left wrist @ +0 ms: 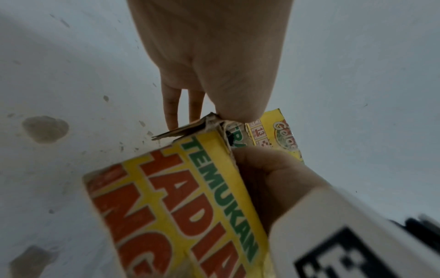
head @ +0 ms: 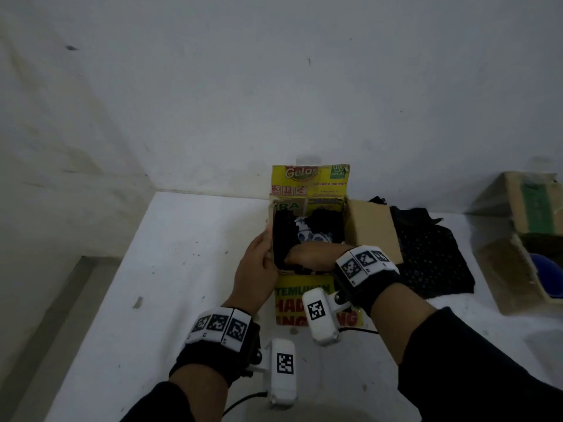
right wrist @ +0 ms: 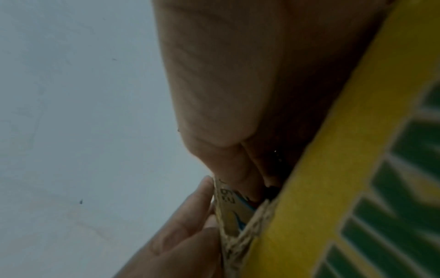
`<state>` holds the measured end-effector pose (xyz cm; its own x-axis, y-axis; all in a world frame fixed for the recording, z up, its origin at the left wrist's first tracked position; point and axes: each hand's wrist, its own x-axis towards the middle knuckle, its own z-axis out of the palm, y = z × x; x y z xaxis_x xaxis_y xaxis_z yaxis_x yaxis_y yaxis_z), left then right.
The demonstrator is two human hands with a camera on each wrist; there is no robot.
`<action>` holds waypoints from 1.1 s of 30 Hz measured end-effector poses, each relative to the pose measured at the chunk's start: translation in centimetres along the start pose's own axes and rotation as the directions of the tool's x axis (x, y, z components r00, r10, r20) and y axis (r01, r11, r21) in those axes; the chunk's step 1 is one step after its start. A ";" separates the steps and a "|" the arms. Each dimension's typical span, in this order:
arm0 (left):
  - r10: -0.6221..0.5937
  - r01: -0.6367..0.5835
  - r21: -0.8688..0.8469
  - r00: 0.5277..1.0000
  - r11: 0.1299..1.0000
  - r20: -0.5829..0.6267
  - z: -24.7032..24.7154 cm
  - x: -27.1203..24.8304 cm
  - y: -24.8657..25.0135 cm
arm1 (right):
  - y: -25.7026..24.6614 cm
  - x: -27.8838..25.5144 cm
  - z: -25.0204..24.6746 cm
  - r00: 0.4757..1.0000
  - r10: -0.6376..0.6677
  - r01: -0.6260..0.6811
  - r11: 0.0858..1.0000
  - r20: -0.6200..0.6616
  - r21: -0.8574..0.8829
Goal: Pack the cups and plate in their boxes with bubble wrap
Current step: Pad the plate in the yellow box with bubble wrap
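A yellow printed cardboard box (head: 316, 296) stands open on the white surface, its flaps up. Inside lie crumpled black bubble wrap (head: 283, 229) and a white piece of crockery with a blue pattern (head: 309, 236), mostly covered. My left hand (head: 264, 254) pinches the box's left wall, thumb on the rim (left wrist: 235, 105) and fingers down the outside. My right hand (head: 304, 254) reaches over the near rim into the box. Its fingers (right wrist: 240, 169) slip down beside the yellow wall (right wrist: 333, 169) and are hidden in the dark wrap.
A flat sheet of black bubble wrap (head: 432, 260) lies right of the box. Farther right stands a brown cardboard box (head: 524, 233) with something blue (head: 548, 275) inside. White walls close the back and left; a ledge edge (head: 76, 300) runs along the left.
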<state>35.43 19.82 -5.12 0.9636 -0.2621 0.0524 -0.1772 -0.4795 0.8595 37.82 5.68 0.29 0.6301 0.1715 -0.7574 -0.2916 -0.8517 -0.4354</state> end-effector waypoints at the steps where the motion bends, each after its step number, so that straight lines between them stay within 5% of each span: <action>1: 0.005 -0.005 0.004 1.000 1.000 -0.001 0.0 0.0 0.0 | 0.3 0.2 0.1 1.000 -0.022 0.022 1.000 0.005 -0.011; 7: -0.002 0.002 -0.017 1.000 1.000 -0.006 0.3 0.0 -0.1 | 0.8 1.6 1.8 0.996 -0.021 0.034 0.987 -0.082 0.155; 18: 0.015 -0.016 0.072 1.000 0.997 0.021 -0.4 0.6 -0.2 | 0.2 -1.3 2.5 0.987 -0.102 0.106 0.994 -0.128 0.025; 24: -0.034 0.028 0.236 0.999 0.971 0.020 -0.9 0.4 0.8 | 1.4 -3.2 1.2 0.962 -0.119 0.175 0.960 -0.244 0.220; 28: -0.075 0.120 0.465 0.991 0.877 -0.115 -1.1 0.7 4.4 | 3.9 -7.6 -1.9 0.840 -0.261 0.368 0.918 -0.476 0.145; 33: 0.096 -0.039 0.372 0.986 0.927 -0.136 1.3 1.1 9.7 | 9.7 -12.1 -5.5 0.653 -0.242 0.466 0.875 -0.717 0.128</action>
<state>34.52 13.74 2.64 0.9603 -0.1904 0.2039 -0.2766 -0.7460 0.6058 31.34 -7.35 7.94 0.9985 -0.0368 -0.0399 -0.0541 -0.6021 -0.7966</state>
